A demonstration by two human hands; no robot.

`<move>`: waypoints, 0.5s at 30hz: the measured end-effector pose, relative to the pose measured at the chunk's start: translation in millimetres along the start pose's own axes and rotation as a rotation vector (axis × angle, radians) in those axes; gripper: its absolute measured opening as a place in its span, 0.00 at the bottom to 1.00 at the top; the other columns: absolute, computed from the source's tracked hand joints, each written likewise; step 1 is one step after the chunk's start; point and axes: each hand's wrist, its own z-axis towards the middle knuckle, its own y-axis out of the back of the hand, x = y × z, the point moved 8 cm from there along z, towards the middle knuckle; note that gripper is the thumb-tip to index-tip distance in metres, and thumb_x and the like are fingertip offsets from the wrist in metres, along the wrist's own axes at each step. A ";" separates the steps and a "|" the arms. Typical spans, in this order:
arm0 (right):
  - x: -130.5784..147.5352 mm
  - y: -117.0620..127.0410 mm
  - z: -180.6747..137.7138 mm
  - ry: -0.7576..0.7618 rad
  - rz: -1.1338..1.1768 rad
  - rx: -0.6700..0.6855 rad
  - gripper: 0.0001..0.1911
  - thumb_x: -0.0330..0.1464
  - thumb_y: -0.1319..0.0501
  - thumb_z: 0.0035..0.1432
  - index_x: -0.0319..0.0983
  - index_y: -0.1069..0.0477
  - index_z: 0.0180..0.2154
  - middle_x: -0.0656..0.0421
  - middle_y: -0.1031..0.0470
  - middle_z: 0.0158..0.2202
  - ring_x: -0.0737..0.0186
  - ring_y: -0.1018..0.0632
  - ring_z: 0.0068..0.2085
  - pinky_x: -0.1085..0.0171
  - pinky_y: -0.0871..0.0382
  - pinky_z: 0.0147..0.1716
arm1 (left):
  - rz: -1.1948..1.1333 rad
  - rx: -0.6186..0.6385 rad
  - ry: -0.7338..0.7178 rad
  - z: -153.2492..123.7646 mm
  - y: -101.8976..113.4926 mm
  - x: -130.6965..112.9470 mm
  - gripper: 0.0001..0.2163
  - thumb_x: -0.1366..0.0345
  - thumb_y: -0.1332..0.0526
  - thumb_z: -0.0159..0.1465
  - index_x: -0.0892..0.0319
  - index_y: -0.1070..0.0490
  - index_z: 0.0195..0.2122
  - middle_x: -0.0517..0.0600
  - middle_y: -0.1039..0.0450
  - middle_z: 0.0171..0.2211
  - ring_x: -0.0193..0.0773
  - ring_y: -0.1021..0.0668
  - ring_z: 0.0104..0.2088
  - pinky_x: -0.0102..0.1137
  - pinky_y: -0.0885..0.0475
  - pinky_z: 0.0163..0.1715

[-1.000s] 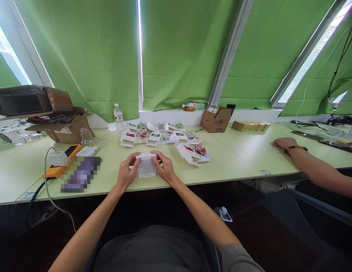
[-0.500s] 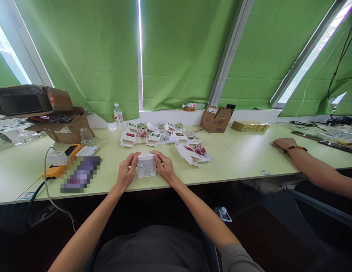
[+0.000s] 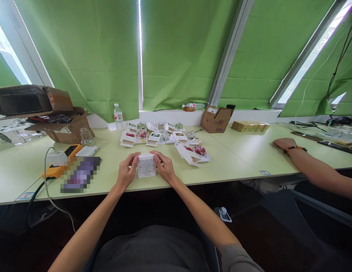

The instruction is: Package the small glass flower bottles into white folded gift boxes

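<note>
A small white box with dark printed text on its front stands near the table's front edge. My left hand grips its left side, thumb and fingers at the upper corner. On the opposite side my right hand holds the upper right corner in the same way. Beyond my hands lie several opened white boxes with clear round ornaments. The nearest opened carton lies to the right, with a red-filled ornament on it.
At left are an orange device, a blurred-out phone and a brown carton. A water bottle, a cardboard box and yellow boxes stand at the back. Another person's arm rests at right.
</note>
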 end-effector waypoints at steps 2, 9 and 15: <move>0.4 -0.1 0.1 0.001 -0.003 0.002 0.21 0.43 0.53 0.68 0.42 0.28 0.50 0.57 0.22 0.43 0.64 0.24 0.33 0.69 0.31 0.26 | 0.001 -0.003 0.000 0.1 0.1 -0.2 0.15 0.56 0.49 0.69 0.57 0.27 0.47 0.51 0.23 0.40 0.38 0.24 0.37 0.29 0.29 0.35; 1.9 0.5 0.1 0.007 -0.011 0.004 0.21 0.43 0.53 0.68 0.41 0.28 0.50 0.56 0.22 0.43 0.64 0.24 0.33 0.69 0.31 0.26 | -0.002 -0.005 0.000 0.0 0.0 -1.7 0.16 0.56 0.49 0.69 0.58 0.27 0.47 0.52 0.23 0.40 0.38 0.23 0.37 0.29 0.29 0.35; 1.3 0.4 0.2 0.007 -0.014 0.004 0.21 0.43 0.53 0.68 0.41 0.28 0.50 0.56 0.22 0.42 0.64 0.24 0.32 0.69 0.31 0.26 | -0.006 -0.005 0.007 -0.5 0.2 -2.1 0.16 0.56 0.49 0.69 0.57 0.27 0.47 0.52 0.23 0.40 0.39 0.23 0.37 0.30 0.29 0.35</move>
